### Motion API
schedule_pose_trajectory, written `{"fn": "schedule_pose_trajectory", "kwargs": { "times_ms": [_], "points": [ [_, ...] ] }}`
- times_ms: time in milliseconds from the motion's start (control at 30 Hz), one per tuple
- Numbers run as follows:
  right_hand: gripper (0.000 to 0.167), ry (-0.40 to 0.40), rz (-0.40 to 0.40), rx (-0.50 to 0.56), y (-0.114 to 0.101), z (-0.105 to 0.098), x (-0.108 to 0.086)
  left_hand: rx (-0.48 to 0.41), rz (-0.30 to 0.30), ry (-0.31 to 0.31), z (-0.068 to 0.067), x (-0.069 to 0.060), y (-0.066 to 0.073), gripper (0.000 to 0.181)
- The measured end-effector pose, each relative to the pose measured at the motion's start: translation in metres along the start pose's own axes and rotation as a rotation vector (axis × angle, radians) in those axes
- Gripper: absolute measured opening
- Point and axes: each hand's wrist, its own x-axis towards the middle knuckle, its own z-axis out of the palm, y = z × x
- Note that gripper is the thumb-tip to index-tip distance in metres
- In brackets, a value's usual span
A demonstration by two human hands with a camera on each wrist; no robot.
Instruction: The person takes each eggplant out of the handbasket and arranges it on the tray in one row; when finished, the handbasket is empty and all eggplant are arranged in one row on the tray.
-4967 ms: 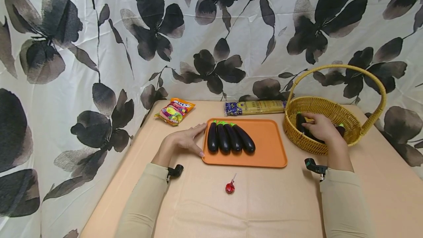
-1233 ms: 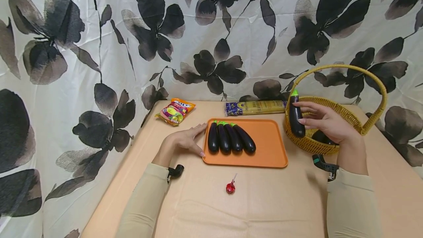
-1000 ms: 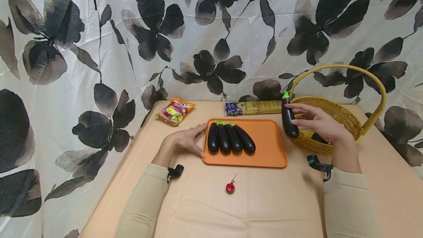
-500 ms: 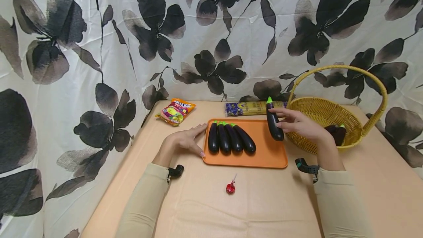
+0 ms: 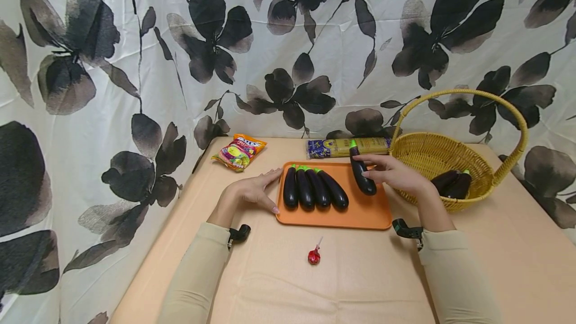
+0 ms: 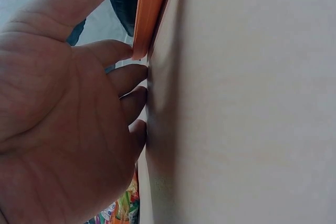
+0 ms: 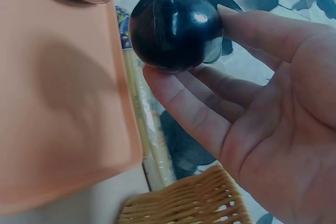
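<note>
My right hand (image 5: 396, 171) pinches a dark eggplant (image 5: 362, 171) with a green tip over the right part of an orange tray (image 5: 333, 220). In the right wrist view the eggplant (image 7: 176, 30) is seen end-on between thumb and fingers, apart from the tray (image 7: 79, 129). Several more eggplants (image 5: 312, 187) lie side by side on the tray's left half. At the tray's left edge rests my left hand (image 5: 252, 191), its fingers and thumb spread and touching the rim. The left wrist view shows that palm (image 6: 68, 124) with the fingers extended beside the tray edge (image 6: 149, 14).
A wicker basket (image 5: 405, 149) with a tall handle stands at the right, with eggplants (image 5: 454, 184) inside. Behind the tray lies a pack of noodles (image 5: 330, 148). An orange candy bag (image 5: 239, 152) sits back left, and a red lollipop (image 5: 314, 255) lies in front.
My right hand has taken an eggplant out of the basket and carried it left over the tray. My left hand has stayed at the tray's left edge.
</note>
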Motion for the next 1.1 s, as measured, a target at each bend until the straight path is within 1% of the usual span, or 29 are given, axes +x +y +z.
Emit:
{"fn": "schedule_pose_trajectory", "kwargs": {
  "times_ms": [167, 267, 400, 600, 767, 833, 900, 1033, 1100],
  "points": [
    [0.051, 0.010, -0.008, -0.020, 0.002, 0.007, 0.006, -0.001, -0.005, -0.001, 0.000, 0.000, -0.001, 0.135],
    [0.052, 0.000, 0.011, -0.023, 0.005, 0.011, 0.009, -0.002, -0.009, -0.004, 0.000, 0.000, -0.001, 0.136],
    [0.054, -0.021, 0.039, -0.024, 0.007, 0.017, 0.012, -0.006, -0.011, -0.007, 0.000, 0.000, -0.001, 0.136],
    [0.052, -0.065, 0.047, -0.034, 0.009, 0.025, 0.019, -0.013, -0.012, -0.009, 0.000, 0.001, -0.002, 0.136],
    [0.050, -0.085, 0.027, -0.133, 0.010, 0.030, 0.024, -0.015, -0.006, -0.009, -0.001, 0.002, -0.002, 0.137],
    [0.050, -0.079, 0.009, -0.182, 0.010, 0.031, 0.026, -0.018, -0.002, -0.008, -0.001, 0.002, -0.003, 0.137],
    [0.050, -0.073, 0.005, -0.207, 0.009, 0.033, 0.028, -0.025, -0.003, -0.009, -0.001, 0.002, -0.003, 0.137],
    [0.053, -0.070, 0.018, -0.202, 0.009, 0.037, 0.030, -0.029, -0.011, -0.009, 0.000, 0.002, -0.003, 0.137],
    [0.054, -0.063, 0.009, -0.209, 0.010, 0.038, 0.032, -0.025, -0.013, -0.007, 0.000, 0.002, -0.003, 0.137]
  ]
}}
